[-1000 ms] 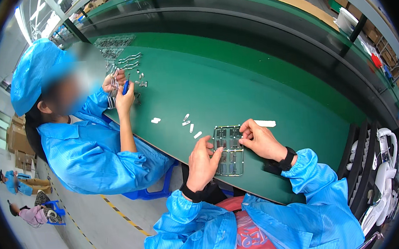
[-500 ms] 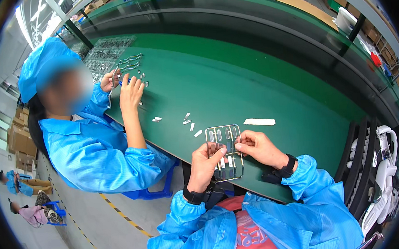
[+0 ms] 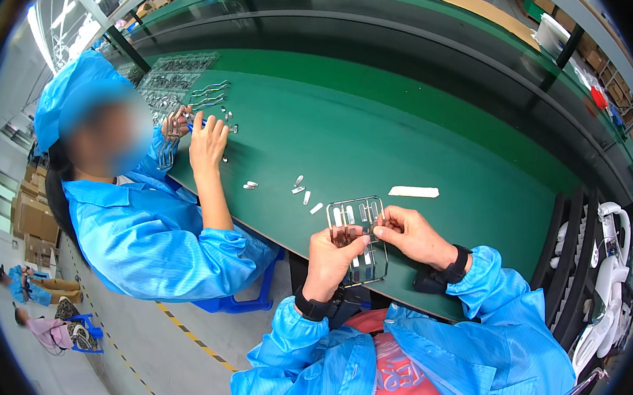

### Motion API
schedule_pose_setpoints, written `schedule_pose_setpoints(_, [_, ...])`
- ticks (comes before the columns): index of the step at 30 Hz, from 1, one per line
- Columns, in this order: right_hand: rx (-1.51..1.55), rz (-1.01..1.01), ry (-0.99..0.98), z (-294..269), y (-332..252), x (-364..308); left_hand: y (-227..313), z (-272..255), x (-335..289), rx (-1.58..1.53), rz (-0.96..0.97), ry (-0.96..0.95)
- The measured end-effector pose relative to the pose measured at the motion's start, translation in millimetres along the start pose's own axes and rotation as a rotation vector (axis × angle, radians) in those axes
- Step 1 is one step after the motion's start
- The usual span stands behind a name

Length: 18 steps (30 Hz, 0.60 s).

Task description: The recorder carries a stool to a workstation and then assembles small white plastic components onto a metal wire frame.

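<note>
Over the table's near edge I hold a thin rectangular moulded frame [image 3: 354, 201] with rows of small oblong, see-through and white pieces in it. My left hand [image 3: 326, 263] is closed around its left side, with the thumb laid across the middle. At the right side my right hand [image 3: 416, 237] pinches, thumb and forefinger at a piece near the middle bar; the fingertips partly hide what they touch. Several loose white oblong pieces [image 3: 307, 197] lie on the green table, left of the frame. Beyond my right hand rests a flat white strip [image 3: 413, 191].
At my left a co-worker in blue [image 3: 158, 238] handles a similar frame [image 3: 167, 153]; small parts and clear trays [image 3: 176, 74] lie near those hands. A dark rack [image 3: 566, 257] with white curved parts [image 3: 607, 287] stands at the right. A dark channel runs behind the green table [image 3: 474, 252].
My left thumb has shifted right across the frame, toward my right fingertips. The co-worker's frame has turned and shows more fully. The whole view has shifted slightly.
</note>
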State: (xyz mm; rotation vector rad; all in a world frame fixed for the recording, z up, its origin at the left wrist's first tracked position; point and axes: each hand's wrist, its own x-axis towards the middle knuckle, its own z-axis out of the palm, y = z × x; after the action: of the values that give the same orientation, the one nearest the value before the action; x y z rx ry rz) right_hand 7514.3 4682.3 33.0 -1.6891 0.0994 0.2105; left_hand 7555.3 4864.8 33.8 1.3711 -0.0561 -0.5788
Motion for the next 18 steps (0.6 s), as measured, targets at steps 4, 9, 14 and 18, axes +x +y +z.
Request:
schedule_pose_setpoints(4, [0.272,0.055,0.039,6,-4,3,3,5,-2,0.047,0.039,0.002])
schedule_pose_setpoints(9, [0.394,0.145,-0.047,3,-8,3,5,5,-2,0.035,0.061,-0.005])
schedule_pose_setpoints(14, [0.342,0.075,-0.09,-3,-2,0,8,2,-1,0.053,0.016,0.01])
schedule_pose_setpoints(18, [0.253,0.024,-0.17,-8,-8,-2,7,0,0,0.047,0.038,0.012])
